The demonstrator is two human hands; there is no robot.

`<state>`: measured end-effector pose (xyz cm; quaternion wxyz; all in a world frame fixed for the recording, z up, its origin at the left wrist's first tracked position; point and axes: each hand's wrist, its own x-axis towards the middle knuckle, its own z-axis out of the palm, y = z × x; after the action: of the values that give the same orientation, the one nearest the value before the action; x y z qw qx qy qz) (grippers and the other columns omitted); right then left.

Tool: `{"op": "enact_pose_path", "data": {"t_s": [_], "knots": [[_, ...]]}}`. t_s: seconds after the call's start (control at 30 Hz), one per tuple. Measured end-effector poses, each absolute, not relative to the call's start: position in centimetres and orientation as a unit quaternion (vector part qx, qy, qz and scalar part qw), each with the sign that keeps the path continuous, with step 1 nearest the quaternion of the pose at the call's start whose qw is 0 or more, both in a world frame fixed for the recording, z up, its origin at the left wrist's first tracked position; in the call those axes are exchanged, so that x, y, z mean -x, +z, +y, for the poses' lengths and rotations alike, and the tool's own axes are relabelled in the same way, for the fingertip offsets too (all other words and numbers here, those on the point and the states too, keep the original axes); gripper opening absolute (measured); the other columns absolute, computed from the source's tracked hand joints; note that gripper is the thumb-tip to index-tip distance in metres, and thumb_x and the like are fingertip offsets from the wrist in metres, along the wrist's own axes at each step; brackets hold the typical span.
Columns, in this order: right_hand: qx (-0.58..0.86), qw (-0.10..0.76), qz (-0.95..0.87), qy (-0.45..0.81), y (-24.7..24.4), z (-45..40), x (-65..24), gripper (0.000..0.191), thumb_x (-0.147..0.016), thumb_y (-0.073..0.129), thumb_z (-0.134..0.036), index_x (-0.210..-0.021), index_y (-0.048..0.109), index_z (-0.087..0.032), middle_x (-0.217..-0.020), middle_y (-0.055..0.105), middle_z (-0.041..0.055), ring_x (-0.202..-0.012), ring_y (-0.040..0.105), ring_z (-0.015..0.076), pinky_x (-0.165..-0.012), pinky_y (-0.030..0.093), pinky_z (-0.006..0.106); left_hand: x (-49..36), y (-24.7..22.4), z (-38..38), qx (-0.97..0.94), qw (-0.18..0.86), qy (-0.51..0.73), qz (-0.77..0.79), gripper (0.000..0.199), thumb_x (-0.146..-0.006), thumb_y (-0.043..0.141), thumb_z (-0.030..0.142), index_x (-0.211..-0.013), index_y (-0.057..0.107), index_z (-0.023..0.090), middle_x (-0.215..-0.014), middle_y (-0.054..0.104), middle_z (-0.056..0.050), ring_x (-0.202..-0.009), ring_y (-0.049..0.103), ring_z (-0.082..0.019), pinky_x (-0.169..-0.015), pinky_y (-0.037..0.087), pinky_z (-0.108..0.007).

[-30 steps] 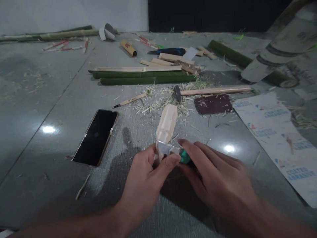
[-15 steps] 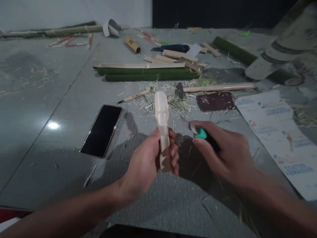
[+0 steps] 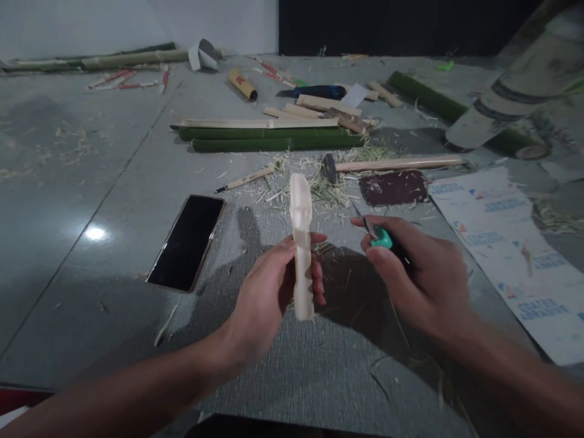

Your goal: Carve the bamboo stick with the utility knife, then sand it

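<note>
1. In the head view, the left hand (image 3: 264, 289) was grasping a carved wooden piece (image 3: 301, 210), thumb at its nine o'clock side, fingertips showing at three.
2. The piece's broader end reached beyond that hand toward twelve o'clock; its narrower end pointed to six.
3. The right hand (image 3: 422, 274), at about four o'clock from the piece and apart from it, was closed around a green-and-black knife (image 3: 382, 238), blade toward eleven o'clock and clear of the wood.
4. A phone (image 3: 187, 243) lay at ten o'clock from the left hand.
</note>
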<state>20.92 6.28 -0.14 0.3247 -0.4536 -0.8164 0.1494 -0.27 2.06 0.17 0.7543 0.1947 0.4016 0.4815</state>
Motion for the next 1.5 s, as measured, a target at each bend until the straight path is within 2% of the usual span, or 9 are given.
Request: {"op": "enact_pose_path", "data": {"t_s": [0.13, 0.23, 0.33, 0.57, 0.67, 0.9, 1.27, 1.4, 1.5], "knots": [[0.452, 0.315, -0.821, 0.15, -0.1, 6.3, -21.0, 0.029, -0.107, 0.052, -0.037, -0.127, 0.064, -0.02, -0.081, 0.068, -0.0017, -0.056, 0.056, 0.0103, -0.055, 0.042, 0.028, 0.3, -0.6, 2.0, -0.223, 0.743, 0.49, 0.397, 0.027, -0.107, 0.054, 0.029, -0.125, 0.069, 0.017, -0.079, 0.064, -0.001, -0.067, 0.061, -0.011, -0.065, 0.055, -0.022], [0.443, 0.311, -0.829, 0.141, -0.1, 6.5, -20.9, 0.028, -0.108, 0.05, -0.037, -0.127, 0.063, -0.021, -0.083, 0.069, -0.0009, -0.057, 0.057, 0.0116, -0.056, 0.043, 0.029, 0.3, -0.8, 2.0, -0.256, 0.731, 0.494, 0.395, 0.023, -0.109, 0.051, 0.028, -0.127, 0.063, 0.021, -0.08, 0.067, 0.001, -0.066, 0.063, -0.011, -0.065, 0.055, -0.022], [0.422, 0.3, -0.846, 0.13, 0.0, 6.7, -20.9, 0.026, -0.108, 0.049, -0.037, -0.127, 0.061, -0.022, -0.082, 0.07, -0.0007, -0.059, 0.06, 0.0139, -0.056, 0.044, 0.029, 0.3, -0.7, 1.9, -0.289, 0.717, 0.491, 0.401, 0.016, -0.11, 0.049, 0.03, -0.12, 0.059, 0.022, -0.082, 0.067, 0.002, -0.065, 0.062, -0.01, -0.062, 0.052, -0.022], [0.379, 0.225, -0.89, 0.119, 0.4, 6.7, -20.8, 0.028, -0.11, 0.047, -0.042, -0.126, 0.058, -0.021, -0.083, 0.071, 0.0007, -0.059, 0.062, 0.0157, -0.055, 0.043, 0.028, -0.1, -0.7, 1.8, -0.292, 0.703, 0.505, 0.407, 0.009, -0.106, 0.051, 0.025, -0.107, 0.059, 0.019, -0.076, 0.053, 0.004, -0.062, 0.047, -0.008, -0.06, 0.04, -0.022], [0.356, 0.209, -0.904, 0.112, 0.7, 6.5, -20.6, 0.027, -0.108, 0.048, -0.043, -0.116, 0.058, -0.019, -0.082, 0.07, 0.0024, -0.063, 0.062, 0.0171, -0.056, 0.041, 0.029, 0.0, -0.3, 1.6, -0.312, 0.689, 0.484, 0.441, 0.005, -0.101, 0.058, 0.02, -0.105, 0.06, 0.019, -0.076, 0.049, 0.005, -0.063, 0.043, -0.008, -0.06, 0.037, -0.021], [0.337, 0.176, -0.918, 0.11, 1.1, 6.1, -20.6, 0.019, -0.105, 0.049, -0.035, -0.106, 0.058, -0.019, -0.087, 0.069, 0.0043, -0.07, 0.061, 0.0189, -0.062, 0.037, 0.032, 0.4, -0.1, 1.2, -0.39, 0.656, 0.415, 0.495, 0.027, -0.092, 0.078, 0.037, -0.101, 0.058, 0.021, -0.082, 0.054, 0.004, -0.073, 0.049, -0.01, -0.066, 0.041, -0.023], [0.325, 0.168, -0.923, 0.12, 1.0, 6.0, -20.7, 0.021, -0.107, 0.048, -0.038, -0.104, 0.058, -0.019, -0.088, 0.067, 0.0036, -0.072, 0.062, 0.0202, -0.062, 0.037, 0.034, 0.4, -0.5, 1.3, -0.393, 0.669, 0.408, 0.482, 0.029, -0.093, 0.077, 0.043, -0.103, 0.063, 0.021, -0.07, 0.051, 0.006, -0.056, 0.037, -0.007, -0.054, 0.034, -0.021], [0.32, 0.17, -0.924, 0.122, 1.0, 6.0, -20.6, 0.021, -0.107, 0.048, -0.038, -0.106, 0.058, -0.02, -0.09, 0.068, 0.0036, -0.073, 0.062, 0.0198, -0.062, 0.038, 0.033, 0.5, -0.3, 1.4, -0.42, 0.651, 0.395, 0.494, 0.033, -0.09, 0.079, 0.047, -0.102, 0.066, 0.02, -0.064, 0.047, 0.007, -0.055, 0.039, -0.009, -0.051, 0.032, -0.022], [0.321, 0.172, -0.924, 0.116, 1.0, 6.0, -20.6, 0.019, -0.106, 0.049, -0.038, -0.103, 0.056, -0.02, -0.088, 0.067, 0.003, -0.07, 0.061, 0.0189, -0.061, 0.036, 0.033, 0.5, -0.3, 1.4, -0.416, 0.66, 0.395, 0.486, 0.033, -0.09, 0.078, 0.049, -0.104, 0.066, 0.021, -0.059, 0.042, 0.009, -0.05, 0.034, -0.009, -0.048, 0.029, -0.022]]}}
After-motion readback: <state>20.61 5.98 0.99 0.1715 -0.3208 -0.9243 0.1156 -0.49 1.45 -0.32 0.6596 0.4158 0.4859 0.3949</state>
